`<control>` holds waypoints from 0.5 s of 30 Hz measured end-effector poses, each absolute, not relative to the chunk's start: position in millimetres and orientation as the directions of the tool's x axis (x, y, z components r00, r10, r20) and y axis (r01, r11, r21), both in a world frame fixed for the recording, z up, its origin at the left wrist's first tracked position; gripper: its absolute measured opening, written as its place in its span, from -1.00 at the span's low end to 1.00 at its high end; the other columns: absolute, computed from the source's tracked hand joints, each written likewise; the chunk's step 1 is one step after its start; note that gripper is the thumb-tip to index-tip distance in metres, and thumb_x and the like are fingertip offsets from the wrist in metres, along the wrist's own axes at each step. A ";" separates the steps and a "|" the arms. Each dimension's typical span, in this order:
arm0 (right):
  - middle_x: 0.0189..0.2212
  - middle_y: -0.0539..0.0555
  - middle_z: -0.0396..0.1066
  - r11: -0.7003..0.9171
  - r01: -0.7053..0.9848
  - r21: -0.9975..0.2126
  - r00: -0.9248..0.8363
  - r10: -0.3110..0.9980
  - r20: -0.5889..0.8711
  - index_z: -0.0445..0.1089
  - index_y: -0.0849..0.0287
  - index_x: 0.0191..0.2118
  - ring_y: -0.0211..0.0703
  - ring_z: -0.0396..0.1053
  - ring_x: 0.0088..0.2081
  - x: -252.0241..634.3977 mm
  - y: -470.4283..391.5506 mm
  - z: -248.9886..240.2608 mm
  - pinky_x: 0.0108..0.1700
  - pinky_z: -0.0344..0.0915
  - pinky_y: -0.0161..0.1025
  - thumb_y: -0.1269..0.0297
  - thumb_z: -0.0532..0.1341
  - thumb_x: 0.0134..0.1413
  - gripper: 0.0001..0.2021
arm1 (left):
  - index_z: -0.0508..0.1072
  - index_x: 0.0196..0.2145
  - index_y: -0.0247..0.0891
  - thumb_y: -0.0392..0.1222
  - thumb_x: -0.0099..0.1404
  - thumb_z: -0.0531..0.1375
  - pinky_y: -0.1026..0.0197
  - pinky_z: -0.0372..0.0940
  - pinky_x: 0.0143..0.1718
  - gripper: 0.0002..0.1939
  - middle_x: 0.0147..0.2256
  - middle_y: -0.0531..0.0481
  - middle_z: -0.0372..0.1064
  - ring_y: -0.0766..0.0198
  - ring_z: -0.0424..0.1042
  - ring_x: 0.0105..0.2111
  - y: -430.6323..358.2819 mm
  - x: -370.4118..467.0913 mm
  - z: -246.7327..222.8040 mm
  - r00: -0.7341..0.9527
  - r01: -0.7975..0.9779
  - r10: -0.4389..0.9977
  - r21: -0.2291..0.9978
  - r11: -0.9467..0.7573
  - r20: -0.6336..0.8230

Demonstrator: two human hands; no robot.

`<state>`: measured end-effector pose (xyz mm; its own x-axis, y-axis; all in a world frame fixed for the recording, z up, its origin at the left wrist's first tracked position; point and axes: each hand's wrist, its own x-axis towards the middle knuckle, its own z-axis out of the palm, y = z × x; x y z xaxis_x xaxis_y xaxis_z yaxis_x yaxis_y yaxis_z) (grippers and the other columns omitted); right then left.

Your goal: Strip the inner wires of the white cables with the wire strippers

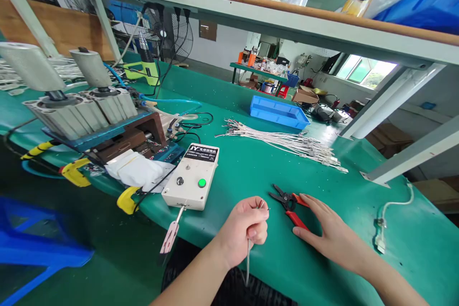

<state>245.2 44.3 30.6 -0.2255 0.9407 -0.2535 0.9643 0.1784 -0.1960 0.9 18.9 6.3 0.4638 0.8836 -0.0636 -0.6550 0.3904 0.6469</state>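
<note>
Pinching a thin grey wire (248, 253), left hand (245, 229) clenched; right hand (330, 234) flat, released, touching red-handled pliers (291, 204)

Thin white wire (248, 253): pinched in closed left hand (245, 229) at near table edge, short end poking up above fist, long end hanging down past edge. Red-handled pliers (290, 205): lying flat on green mat just right of fist, dark jaws pointing left; right hand (332, 234) fingertips touching handles.
</note>
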 end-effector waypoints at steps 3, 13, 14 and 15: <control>0.39 0.10 -0.15 0.185 0.964 -0.190 -0.228 0.944 -0.239 -0.11 0.18 0.41 0.14 -0.13 0.36 244.7 45.4 28.7 0.32 0.03 0.08 -0.32 -0.03 0.14 -0.12 | 0.19 -0.44 -0.25 -0.18 0.17 0.25 0.26 -0.25 -0.57 -0.75 -0.74 0.26 -0.11 0.48 -0.22 -0.69 18.9 2.4 5.9 0.431 -0.658 0.900 0.657 0.367 -0.071; 0.20 0.29 0.19 0.230 0.879 -0.418 -0.312 0.940 -0.140 0.10 0.27 0.31 0.15 0.21 0.17 231.7 37.3 39.2 0.18 0.19 0.04 -0.07 -0.11 0.29 -0.36 | 0.24 -0.44 -0.29 -0.22 0.23 0.23 0.29 -0.22 -0.58 -0.79 -0.61 0.17 0.11 0.54 -0.10 -0.70 21.8 1.3 11.6 0.269 -0.642 0.957 0.719 0.266 -0.113; 0.20 0.27 0.21 0.150 0.819 -0.555 -0.302 0.934 -0.193 0.13 0.22 0.29 0.15 0.22 0.17 229.2 34.9 45.3 0.16 0.22 0.02 -0.13 -0.13 0.29 -0.36 | 0.26 -0.43 -0.31 -0.22 0.25 0.22 0.29 -0.21 -0.58 -0.81 -0.55 0.13 0.21 0.56 -0.07 -0.70 23.3 0.0 12.9 0.240 -0.633 0.964 0.734 0.246 -0.116; 0.17 0.27 0.26 0.057 0.734 -0.676 -0.297 0.923 -0.245 0.19 0.20 0.24 0.16 0.26 0.14 226.3 33.8 51.3 0.12 0.26 0.00 -0.18 -0.13 0.28 -0.35 | 0.29 -0.42 -0.32 -0.23 0.25 0.21 0.30 -0.20 -0.59 -0.83 -0.44 0.07 0.32 0.58 -0.05 -0.70 25.1 -1.1 14.1 0.203 -0.620 0.972 0.752 0.224 -0.122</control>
<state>226.3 33.8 51.3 -0.2972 0.9230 -0.2445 0.7345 0.0573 -0.6762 -1.1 25.1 14.1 0.2031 0.9716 -0.1217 -0.6202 0.2238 0.7518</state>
